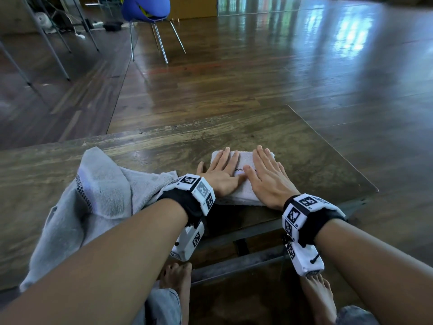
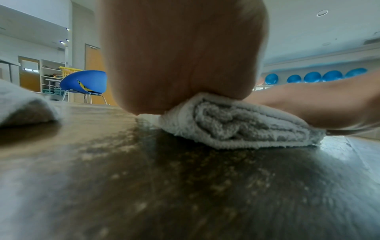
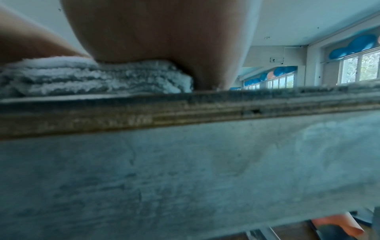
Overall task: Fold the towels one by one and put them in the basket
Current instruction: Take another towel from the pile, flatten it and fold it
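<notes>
A white folded towel (image 1: 241, 165) lies on the wooden table (image 1: 304, 148) near its front edge. My left hand (image 1: 221, 171) and right hand (image 1: 267, 177) lie flat on top of it, side by side, fingers straight. The left wrist view shows the towel's layered end (image 2: 236, 128) under my palm (image 2: 180, 56). In the right wrist view the stacked folds (image 3: 92, 79) sit at the table's edge beneath my right palm (image 3: 160, 32). An unfolded grey towel (image 1: 98, 195) lies crumpled to the left, partly hanging over the front edge. No basket is in the head view.
A blue chair (image 1: 145, 8) stands on the wooden floor beyond the table. The table's right corner (image 1: 375, 190) is close to my right hand. My bare feet (image 1: 318, 299) are under the table. A yellow basket (image 2: 68, 71) sits behind the chair in the left wrist view.
</notes>
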The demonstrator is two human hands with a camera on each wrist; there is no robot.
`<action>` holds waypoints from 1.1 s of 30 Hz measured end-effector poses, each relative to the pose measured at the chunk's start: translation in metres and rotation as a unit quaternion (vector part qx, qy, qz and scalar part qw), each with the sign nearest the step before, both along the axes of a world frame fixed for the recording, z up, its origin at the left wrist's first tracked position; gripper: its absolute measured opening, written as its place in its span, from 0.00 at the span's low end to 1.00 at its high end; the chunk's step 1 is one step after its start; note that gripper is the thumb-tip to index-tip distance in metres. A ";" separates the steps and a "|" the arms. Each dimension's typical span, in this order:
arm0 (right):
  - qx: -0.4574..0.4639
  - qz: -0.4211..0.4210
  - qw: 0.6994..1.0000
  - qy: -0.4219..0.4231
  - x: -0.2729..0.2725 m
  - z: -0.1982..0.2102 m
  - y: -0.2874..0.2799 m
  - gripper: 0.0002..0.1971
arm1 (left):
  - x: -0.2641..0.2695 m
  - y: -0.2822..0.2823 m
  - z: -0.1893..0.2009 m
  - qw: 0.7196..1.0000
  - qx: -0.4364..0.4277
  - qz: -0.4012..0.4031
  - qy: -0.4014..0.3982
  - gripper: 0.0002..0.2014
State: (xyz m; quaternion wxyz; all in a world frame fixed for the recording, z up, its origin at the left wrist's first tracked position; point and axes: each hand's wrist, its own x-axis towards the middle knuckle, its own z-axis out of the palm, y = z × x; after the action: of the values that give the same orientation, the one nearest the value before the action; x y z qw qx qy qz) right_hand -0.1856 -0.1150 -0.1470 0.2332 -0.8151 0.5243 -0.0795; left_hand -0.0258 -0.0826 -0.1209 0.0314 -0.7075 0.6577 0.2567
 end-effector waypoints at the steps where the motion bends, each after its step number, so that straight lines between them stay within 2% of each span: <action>1: -0.001 -0.005 1.000 0.003 0.000 0.000 0.000 0.35 | 0.000 -0.001 -0.002 1.000 -0.007 0.005 0.002 0.35; 7: -0.003 -0.013 1.000 0.026 -0.001 0.000 0.006 0.35 | 0.003 -0.004 -0.006 1.000 -0.019 0.015 0.011 0.33; 18: 0.008 -0.032 0.999 0.033 -0.003 -0.004 -0.004 0.39 | 0.009 -0.001 -0.004 1.000 -0.007 -0.007 0.004 0.40; 22: 0.010 -0.061 0.998 0.026 -0.005 -0.006 -0.005 0.43 | 0.010 -0.002 -0.005 1.000 -0.010 0.004 0.008 0.40; 33: 0.019 -0.071 0.996 0.044 -0.010 -0.007 -0.003 0.46 | 0.012 -0.006 -0.013 0.999 -0.032 0.024 0.009 0.36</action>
State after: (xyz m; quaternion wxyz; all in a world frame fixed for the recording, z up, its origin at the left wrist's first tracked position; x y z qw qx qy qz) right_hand -0.1961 -0.1177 -0.1535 0.2189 -0.7741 0.5919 -0.0500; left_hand -0.0133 -0.0883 -0.1340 -0.0031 -0.7215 0.6485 0.2427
